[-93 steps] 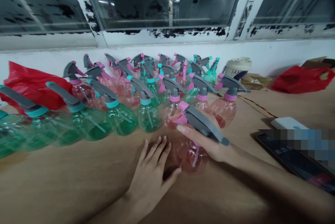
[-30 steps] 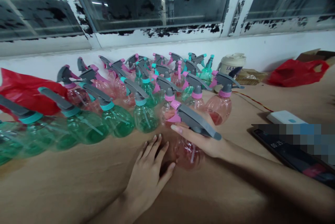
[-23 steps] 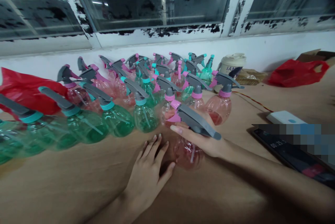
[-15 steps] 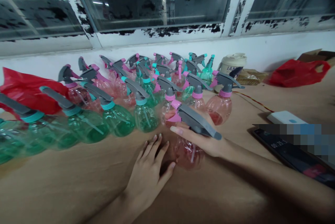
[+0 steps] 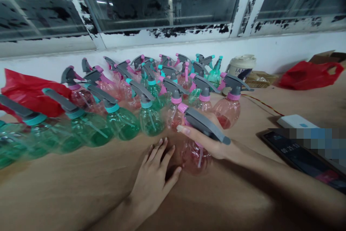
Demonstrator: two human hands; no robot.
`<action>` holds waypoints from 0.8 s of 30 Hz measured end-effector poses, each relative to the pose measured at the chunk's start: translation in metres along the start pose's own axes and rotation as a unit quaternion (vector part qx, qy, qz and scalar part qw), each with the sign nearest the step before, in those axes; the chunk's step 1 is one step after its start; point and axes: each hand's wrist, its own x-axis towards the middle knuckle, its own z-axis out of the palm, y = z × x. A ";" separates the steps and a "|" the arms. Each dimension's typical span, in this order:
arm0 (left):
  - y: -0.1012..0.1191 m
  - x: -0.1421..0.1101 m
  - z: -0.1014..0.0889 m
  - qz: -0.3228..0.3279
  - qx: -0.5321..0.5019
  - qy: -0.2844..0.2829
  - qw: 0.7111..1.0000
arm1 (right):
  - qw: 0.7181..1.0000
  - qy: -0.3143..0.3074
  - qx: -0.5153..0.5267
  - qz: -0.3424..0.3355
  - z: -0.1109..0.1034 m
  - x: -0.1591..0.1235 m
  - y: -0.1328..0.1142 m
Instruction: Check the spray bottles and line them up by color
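Reading the clock from the held bottle, with twelve toward the windows (image 5: 167,0). A pink spray bottle (image 5: 193,159) is standing at the centre on the desk (image 5: 81,191), its base apparently resting on the wood; true lean is hard to judge through this lens. The right hand (image 5: 216,149) is gripping its grey spray head (image 5: 202,121) from about three o'clock.

Step in hand, by my reading: working or steadying the spray head. The trigger is hiding behind the hand, so I cannot tell whether it is being squeezed. The next move seems to be calling for an even finger pull or a slackening, the base not skidding.

Pose: right forearm (image 5: 267,169) is coming in from four, low over the desk. Right grip is closing round the head, thumb (image 5: 193,135) lying along the near side and pointing toward the pink nozzle (image 5: 182,107) at eleven; other fingers are mostly hiding.

The left hand (image 5: 155,177) is lying palm down between eight and nine, fingers spreading toward twelve, thumb reaching just beside the bottle, contact uncertain. Left grip is loose, holding nothing.

Around: green spray bottles (image 5: 121,124) are lining up from nine to ten, other pink bottles (image 5: 225,114) standing from eleven to one. A phone (image 5: 281,148) is lying at three.
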 end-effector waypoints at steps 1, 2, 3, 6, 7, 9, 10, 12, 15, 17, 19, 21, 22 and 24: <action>0.000 0.000 0.000 0.001 -0.003 -0.001 1.000 | 1.000 -0.003 -0.002 0.002 0.000 0.000 -0.001; 0.000 0.000 0.000 0.001 -0.005 0.001 1.000 | 1.000 -0.010 -0.003 0.005 0.000 0.000 -0.001; 0.000 0.000 -0.001 0.001 -0.007 0.002 1.000 | 1.000 -0.015 -0.001 0.007 0.000 0.000 -0.001; 0.000 0.000 -0.001 -0.001 -0.007 0.003 1.000 | 1.000 -0.016 0.011 0.011 0.000 -0.001 -0.001; 0.000 0.000 -0.002 0.000 -0.005 0.001 1.000 | 1.000 -0.010 0.015 0.013 0.000 -0.002 0.000; 0.000 0.000 -0.001 0.003 0.001 -0.003 1.000 | 1.000 0.001 0.017 0.023 0.000 -0.003 0.001; 0.000 0.000 -0.001 0.004 0.004 -0.004 1.000 | 0.999 0.005 0.018 0.028 0.000 -0.004 0.002; 0.001 0.000 -0.001 0.005 0.008 -0.003 1.000 | 0.999 0.001 0.022 0.035 0.000 -0.005 0.003; 0.001 0.001 -0.001 0.002 0.011 -0.004 1.000 | 0.999 -0.007 0.028 0.040 0.001 -0.008 0.005; 0.001 0.001 -0.002 0.002 0.012 -0.007 1.000 | 0.999 -0.006 0.026 0.040 0.001 -0.008 0.006; 0.001 0.001 -0.003 0.001 0.014 -0.013 1.000 | 0.999 -0.004 0.025 0.036 0.001 -0.009 0.007; 0.002 0.001 -0.003 0.003 0.016 -0.015 1.000 | 0.999 -0.005 0.028 0.031 0.001 -0.009 0.008; 0.002 0.001 -0.002 0.004 0.018 -0.013 1.000 | 0.999 -0.005 0.028 0.030 0.001 -0.009 0.008; 0.001 0.001 -0.002 0.007 0.022 -0.005 1.000 | 0.999 -0.005 0.025 0.027 0.001 -0.009 0.009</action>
